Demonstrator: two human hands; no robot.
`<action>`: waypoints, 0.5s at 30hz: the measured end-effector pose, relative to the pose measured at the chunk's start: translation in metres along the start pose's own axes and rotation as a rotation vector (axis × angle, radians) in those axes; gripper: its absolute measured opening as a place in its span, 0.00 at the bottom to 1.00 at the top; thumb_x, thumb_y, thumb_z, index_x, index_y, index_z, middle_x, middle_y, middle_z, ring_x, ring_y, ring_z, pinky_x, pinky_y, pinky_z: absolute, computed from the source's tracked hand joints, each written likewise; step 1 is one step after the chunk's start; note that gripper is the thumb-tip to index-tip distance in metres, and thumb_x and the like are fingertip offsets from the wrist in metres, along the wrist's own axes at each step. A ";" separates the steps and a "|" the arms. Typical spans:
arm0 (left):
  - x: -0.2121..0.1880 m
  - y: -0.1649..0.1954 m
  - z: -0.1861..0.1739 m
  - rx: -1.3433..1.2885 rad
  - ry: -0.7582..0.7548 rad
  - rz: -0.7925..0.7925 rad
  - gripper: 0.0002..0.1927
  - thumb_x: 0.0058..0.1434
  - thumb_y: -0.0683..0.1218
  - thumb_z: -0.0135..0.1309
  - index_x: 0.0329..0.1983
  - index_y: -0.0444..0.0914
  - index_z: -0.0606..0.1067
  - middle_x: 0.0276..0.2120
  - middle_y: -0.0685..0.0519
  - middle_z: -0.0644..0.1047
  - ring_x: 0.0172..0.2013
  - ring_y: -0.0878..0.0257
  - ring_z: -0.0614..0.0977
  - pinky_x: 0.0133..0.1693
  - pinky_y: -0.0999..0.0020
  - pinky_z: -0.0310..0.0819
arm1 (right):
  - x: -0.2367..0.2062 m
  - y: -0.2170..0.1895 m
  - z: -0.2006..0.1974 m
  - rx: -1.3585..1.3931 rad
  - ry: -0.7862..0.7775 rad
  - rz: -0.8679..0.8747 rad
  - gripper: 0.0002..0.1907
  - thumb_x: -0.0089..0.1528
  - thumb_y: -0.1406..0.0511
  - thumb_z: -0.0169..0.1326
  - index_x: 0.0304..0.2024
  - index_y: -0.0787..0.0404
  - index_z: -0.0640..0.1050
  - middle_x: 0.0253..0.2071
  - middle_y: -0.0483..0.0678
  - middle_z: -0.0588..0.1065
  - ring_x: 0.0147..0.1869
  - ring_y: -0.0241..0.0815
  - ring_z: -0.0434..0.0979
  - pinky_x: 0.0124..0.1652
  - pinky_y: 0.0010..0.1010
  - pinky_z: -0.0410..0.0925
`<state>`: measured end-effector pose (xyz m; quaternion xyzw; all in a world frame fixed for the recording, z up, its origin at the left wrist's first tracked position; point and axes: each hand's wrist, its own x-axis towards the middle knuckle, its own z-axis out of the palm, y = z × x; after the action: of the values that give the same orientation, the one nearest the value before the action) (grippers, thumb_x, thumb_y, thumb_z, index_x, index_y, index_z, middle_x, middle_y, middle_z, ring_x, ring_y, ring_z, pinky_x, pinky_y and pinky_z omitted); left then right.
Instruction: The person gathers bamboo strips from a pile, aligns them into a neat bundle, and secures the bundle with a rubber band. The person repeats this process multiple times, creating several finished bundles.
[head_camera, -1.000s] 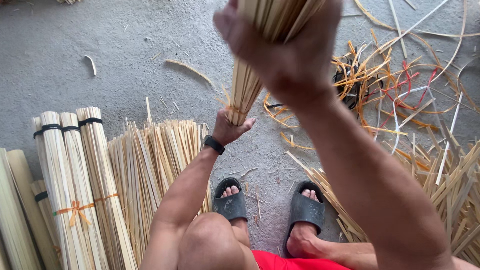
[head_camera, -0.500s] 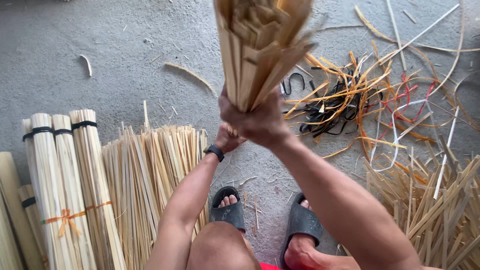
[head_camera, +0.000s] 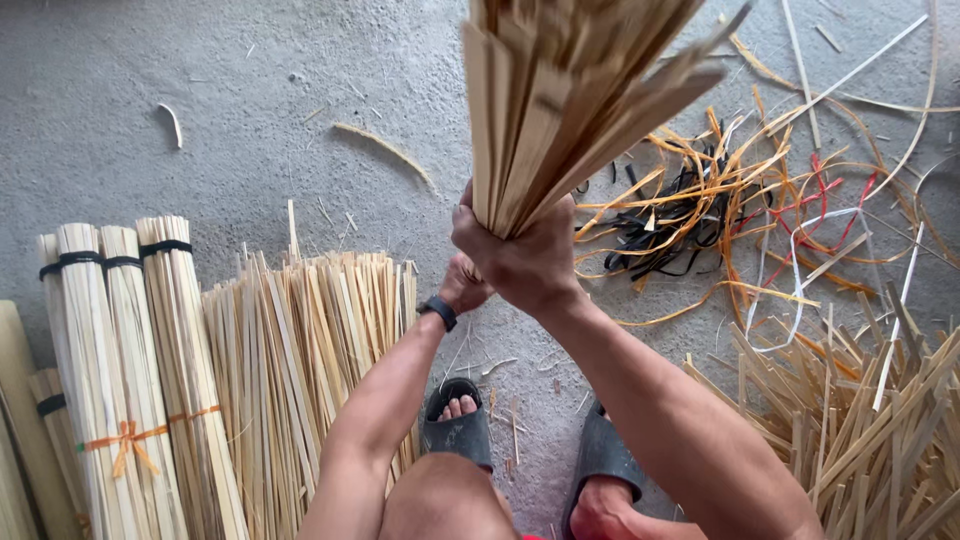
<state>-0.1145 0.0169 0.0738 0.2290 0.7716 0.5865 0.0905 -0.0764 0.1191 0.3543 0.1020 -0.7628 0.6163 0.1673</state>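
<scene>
Bamboo strip bundle (head_camera: 560, 110) stands upright at upper centre of frame, my right hand (head_camera: 525, 255) clenched around it and my left hand (head_camera: 465, 285) gripping just below; I judge both fists should stay tight while its ends level against the concrete floor (head_camera: 200, 90).

Right hand (head_camera: 520, 255) grips an upright bundle of bamboo strips (head_camera: 570, 90); left hand (head_camera: 465, 285) beneath it.

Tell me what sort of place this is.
Probably a small workshop floor for splitting and bundling bamboo or wood strips. Tied bundles lie on the bare concrete floor, loose strips beside them, and a tangle of strapping scraps.
</scene>
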 end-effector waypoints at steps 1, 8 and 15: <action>0.001 0.004 0.001 0.005 0.016 0.076 0.02 0.58 0.38 0.62 0.30 0.38 0.80 0.24 0.53 0.82 0.28 0.66 0.83 0.31 0.66 0.74 | -0.001 0.000 0.000 -0.041 -0.006 -0.009 0.01 0.60 0.71 0.59 0.33 0.63 0.80 0.29 0.43 0.79 0.33 0.33 0.82 0.34 0.27 0.77; -0.006 0.002 0.003 0.091 0.153 0.265 0.12 0.60 0.38 0.59 0.46 0.29 0.75 0.39 0.43 0.80 0.40 0.58 0.80 0.41 0.61 0.76 | -0.001 0.005 0.005 0.006 -0.012 -0.031 0.02 0.58 0.72 0.57 0.30 0.64 0.77 0.26 0.44 0.77 0.30 0.34 0.79 0.31 0.26 0.74; -0.022 -0.004 0.011 -0.026 0.070 -0.084 0.11 0.53 0.44 0.67 0.34 0.36 0.78 0.26 0.50 0.82 0.27 0.67 0.81 0.31 0.66 0.78 | -0.012 0.011 -0.005 0.048 -0.001 0.023 0.03 0.58 0.71 0.57 0.34 0.65 0.78 0.30 0.44 0.78 0.34 0.33 0.81 0.34 0.26 0.77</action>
<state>-0.0917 0.0154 0.0640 0.1746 0.7757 0.5997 0.0909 -0.0686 0.1259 0.3409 0.0973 -0.7488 0.6364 0.1572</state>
